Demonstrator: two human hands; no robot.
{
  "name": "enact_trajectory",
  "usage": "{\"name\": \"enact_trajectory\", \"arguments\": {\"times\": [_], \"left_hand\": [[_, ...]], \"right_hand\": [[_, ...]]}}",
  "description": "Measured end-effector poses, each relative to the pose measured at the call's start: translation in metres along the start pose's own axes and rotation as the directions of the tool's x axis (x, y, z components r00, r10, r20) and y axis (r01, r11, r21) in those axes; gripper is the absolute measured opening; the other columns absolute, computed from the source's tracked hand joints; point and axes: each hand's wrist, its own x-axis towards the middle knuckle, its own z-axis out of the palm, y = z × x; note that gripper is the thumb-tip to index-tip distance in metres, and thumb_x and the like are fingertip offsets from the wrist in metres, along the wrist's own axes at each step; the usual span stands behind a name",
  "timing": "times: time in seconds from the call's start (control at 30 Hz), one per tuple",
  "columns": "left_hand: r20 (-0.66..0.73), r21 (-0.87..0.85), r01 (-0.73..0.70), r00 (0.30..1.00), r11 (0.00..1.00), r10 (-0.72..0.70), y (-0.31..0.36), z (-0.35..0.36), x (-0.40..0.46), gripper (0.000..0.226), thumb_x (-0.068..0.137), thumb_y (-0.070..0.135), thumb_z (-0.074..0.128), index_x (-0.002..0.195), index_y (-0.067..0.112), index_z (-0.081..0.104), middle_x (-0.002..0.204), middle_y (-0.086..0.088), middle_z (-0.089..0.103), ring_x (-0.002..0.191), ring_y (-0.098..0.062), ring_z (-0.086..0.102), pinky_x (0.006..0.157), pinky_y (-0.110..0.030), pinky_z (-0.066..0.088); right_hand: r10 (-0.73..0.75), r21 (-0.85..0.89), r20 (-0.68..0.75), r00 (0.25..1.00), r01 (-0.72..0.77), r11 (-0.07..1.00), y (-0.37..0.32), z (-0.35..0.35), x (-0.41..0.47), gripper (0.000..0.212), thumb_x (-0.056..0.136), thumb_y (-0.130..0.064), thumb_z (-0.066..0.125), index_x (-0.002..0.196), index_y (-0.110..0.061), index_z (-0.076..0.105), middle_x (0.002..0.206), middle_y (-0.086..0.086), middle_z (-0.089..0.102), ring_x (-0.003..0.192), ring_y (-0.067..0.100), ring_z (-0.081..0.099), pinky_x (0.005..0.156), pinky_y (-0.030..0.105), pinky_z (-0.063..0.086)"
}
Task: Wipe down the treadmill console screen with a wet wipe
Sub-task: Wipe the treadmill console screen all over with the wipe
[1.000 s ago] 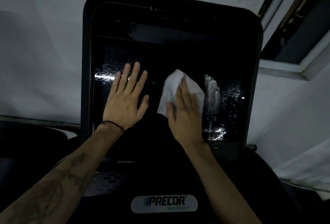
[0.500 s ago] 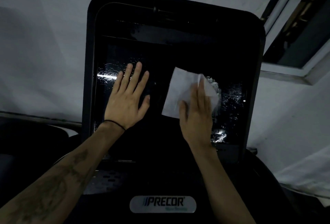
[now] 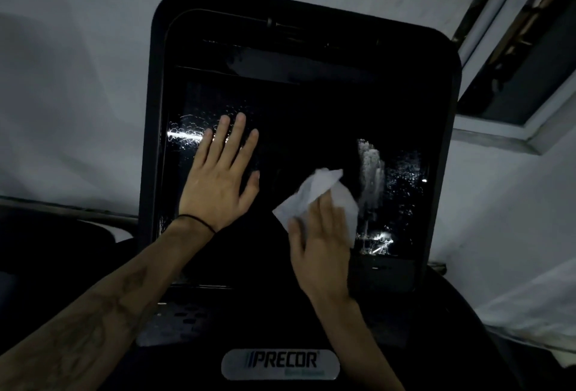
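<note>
The treadmill console screen (image 3: 311, 116) is a large black glossy panel that fills the middle of the view. My left hand (image 3: 219, 178) lies flat on its left part, fingers spread, with a thin black band at the wrist. My right hand (image 3: 321, 244) presses a crumpled white wet wipe (image 3: 321, 191) against the lower right part of the screen. Wet streaks and droplets (image 3: 371, 178) glisten just right of the wipe. More droplets shine near my left fingertips.
A silver PRECOR badge (image 3: 280, 364) sits on the dark console base below the screen. Pale walls lie behind the console. A window frame (image 3: 511, 57) runs along the upper right. A dark rail (image 3: 62, 213) crosses the left.
My right hand has slid the wipe down and slightly left on the screen, and the wipe has bunched up from flat. The wet streak to its right is uncovered again. My left hand stays put.
</note>
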Motion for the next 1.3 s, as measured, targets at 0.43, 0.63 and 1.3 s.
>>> {"name": "enact_trajectory", "arguments": {"times": [0.43,0.63,1.3], "left_hand": [[-0.003,-0.003,0.000,1.000,1.000,0.000,0.001,0.000,0.000,0.068,0.105,0.039,0.034,0.164,0.011,0.019,0.173,-0.015,0.006,0.161,-0.033,0.003,0.130,-0.052,0.008],[0.001,0.004,0.005,1.000,1.000,-0.005,0.001,0.001,-0.001,0.068,0.105,0.040,0.033,0.164,0.011,0.019,0.173,-0.015,0.005,0.161,-0.032,0.002,0.130,-0.053,0.010],[0.015,0.040,-0.002,1.000,0.999,0.001,0.004,0.000,0.000,0.068,0.105,0.039,0.029,0.165,0.009,0.015,0.173,-0.017,0.004,0.160,-0.035,0.001,0.129,-0.054,0.009]], "right_hand": [[-0.030,-0.021,0.048,0.998,0.031,0.999,-0.002,0.004,0.010,0.061,0.108,-0.042,0.032,0.156,-0.004,0.034,0.169,0.010,0.013,0.153,0.025,0.026,0.126,0.038,0.016],[0.062,0.018,0.035,0.998,-0.062,0.998,0.000,0.000,-0.014,0.065,0.107,-0.042,0.041,0.157,-0.004,0.029,0.167,0.011,0.017,0.152,0.025,0.029,0.125,0.041,0.022],[0.095,0.039,0.070,0.993,-0.098,0.994,-0.006,0.005,-0.028,0.063,0.109,-0.040,0.037,0.158,-0.003,0.026,0.168,0.005,0.005,0.154,0.022,0.023,0.127,0.032,0.009]]}}
